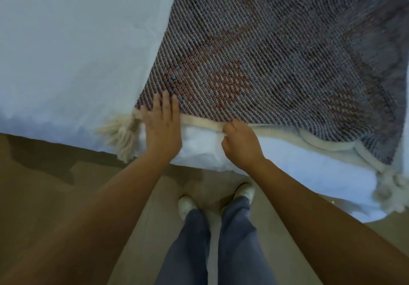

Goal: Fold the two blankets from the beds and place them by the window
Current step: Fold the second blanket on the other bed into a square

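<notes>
- Spread flat on the white-sheeted bed (pixel 66 52): a woven blanket in dark grey-blue and rust-red yarn with a cream border (pixel 265 52), its near edge along the mattress edge; far and right parts cut off by the frame.
- Pressed palm-down, fingers straight and loosened, on the blanket's near left corner: the left hand (pixel 162 127).
- Pinching the cream border just beside it, fingers curled closed on the hem: the right hand (pixel 240 145); fingertips tucked under and hidden.
- Hanging off the left corner: a cream yarn tassel (pixel 120 136); a second tassel (pixel 391 194) at lower right, blurred and partly cut off.
- Layers under the right edge hard to separate; fold count unclear.
- Below: tan floor (pixel 44 185), grey-blue trousers (pixel 221 240), pale shoes (pixel 186 205).
</notes>
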`<action>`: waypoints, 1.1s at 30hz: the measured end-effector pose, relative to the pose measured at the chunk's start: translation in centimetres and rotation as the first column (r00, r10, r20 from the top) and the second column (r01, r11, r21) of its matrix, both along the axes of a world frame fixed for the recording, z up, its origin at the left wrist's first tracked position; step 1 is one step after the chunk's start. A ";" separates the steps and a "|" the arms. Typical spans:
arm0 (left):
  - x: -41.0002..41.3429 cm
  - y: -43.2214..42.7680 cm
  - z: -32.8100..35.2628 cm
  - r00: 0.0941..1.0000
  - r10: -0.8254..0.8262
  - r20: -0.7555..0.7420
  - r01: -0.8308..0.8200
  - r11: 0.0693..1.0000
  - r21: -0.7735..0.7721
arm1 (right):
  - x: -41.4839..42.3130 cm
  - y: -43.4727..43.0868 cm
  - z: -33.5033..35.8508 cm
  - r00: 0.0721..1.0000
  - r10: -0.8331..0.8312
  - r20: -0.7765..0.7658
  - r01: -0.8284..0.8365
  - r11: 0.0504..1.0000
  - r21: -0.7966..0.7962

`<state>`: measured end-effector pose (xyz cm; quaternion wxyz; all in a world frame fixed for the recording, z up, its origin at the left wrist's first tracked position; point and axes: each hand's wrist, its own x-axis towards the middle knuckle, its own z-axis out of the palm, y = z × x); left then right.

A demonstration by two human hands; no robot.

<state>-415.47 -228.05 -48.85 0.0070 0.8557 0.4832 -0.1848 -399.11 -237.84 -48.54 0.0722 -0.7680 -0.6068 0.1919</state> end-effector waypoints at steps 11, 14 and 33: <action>17.5 -10.9 0.7 0.756 -0.570 0.322 0.617 0.784 -0.062 | 15.6 -14.5 0.9 0.873 -0.483 0.063 0.486 0.874 -0.032; 22.4 -14.0 1.2 0.615 -0.677 0.405 0.701 0.704 0.112 | 20.2 -17.9 0.8 0.814 -0.567 0.122 0.572 0.820 -0.009; 31.8 -20.6 -0.1 0.802 -0.523 0.289 0.595 0.747 -0.297 | 35.6 -23.0 0.2 0.932 -0.259 0.253 0.347 0.841 -0.416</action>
